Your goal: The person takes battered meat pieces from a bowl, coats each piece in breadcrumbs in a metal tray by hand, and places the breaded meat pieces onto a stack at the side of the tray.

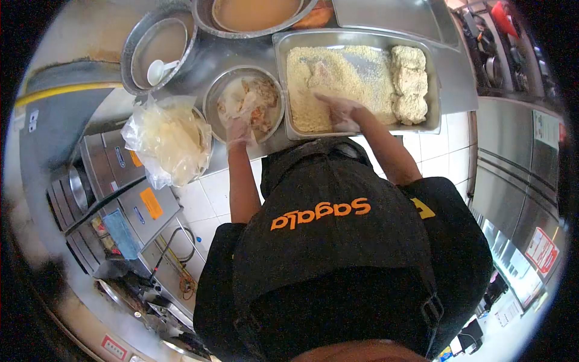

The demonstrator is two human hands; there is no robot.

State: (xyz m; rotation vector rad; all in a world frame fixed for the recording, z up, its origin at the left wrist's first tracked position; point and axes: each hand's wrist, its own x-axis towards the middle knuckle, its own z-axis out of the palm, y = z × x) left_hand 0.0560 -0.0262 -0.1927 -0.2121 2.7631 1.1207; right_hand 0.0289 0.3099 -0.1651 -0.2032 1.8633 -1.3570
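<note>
My left hand [239, 128], in a clear plastic glove, reaches into a round metal bowl [207, 108] of pale, wet raw meat pieces [263, 104]. Its fingers blend in with the meat, so their grip is not clear. Over on the right, my gloved right hand [342, 113] lies low over a deep steel tray [362, 134] of yellowish crumbs [304, 114], its fingers stretched out to the left. Just beyond those fingers sits a crumb-covered piece [322, 77]. Several thickly coated pieces [410, 84] are lined up along the tray's right end.
A clear plastic bag [166, 142] stands at the counter's front edge, left of the bowl. Behind it is a basin [128, 57] of cloudy liquid with a white scoop [160, 71]. A larger basin [205, 18] of brownish liquid and a flat metal tray [392, 15] are at the back.
</note>
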